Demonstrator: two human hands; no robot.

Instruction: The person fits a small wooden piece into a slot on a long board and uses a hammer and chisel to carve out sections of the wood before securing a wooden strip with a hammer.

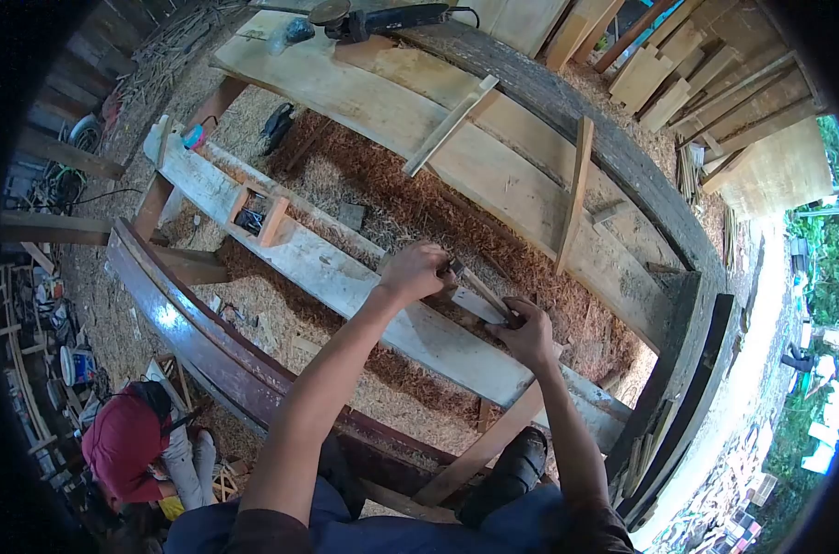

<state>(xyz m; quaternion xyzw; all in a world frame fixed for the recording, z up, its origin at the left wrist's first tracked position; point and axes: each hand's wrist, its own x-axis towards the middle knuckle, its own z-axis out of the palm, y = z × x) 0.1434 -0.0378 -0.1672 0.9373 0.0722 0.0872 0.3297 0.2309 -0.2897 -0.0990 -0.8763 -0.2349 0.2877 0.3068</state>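
Over the pale plank (308,265), a narrow strip (482,291) that looks like wood spans the gap between my two hands. My left hand (414,274) is closed around its far-left end, where a small dark part shows beside the fingertips. At the other end my right hand (528,336) pinches the strip between thumb and fingers. Its exact kind is hard to make out. Farther left on the same plank sits a small open wooden box (259,214) with metal bits inside, probably nails or screws.
Wide boards (364,97) lie across the far side, with an angle grinder (396,18) on top and two cross battens (452,126). A dark red beam (225,342) runs nearer me. Shavings cover the ground. A person in a red hood (124,443) crouches at lower left.
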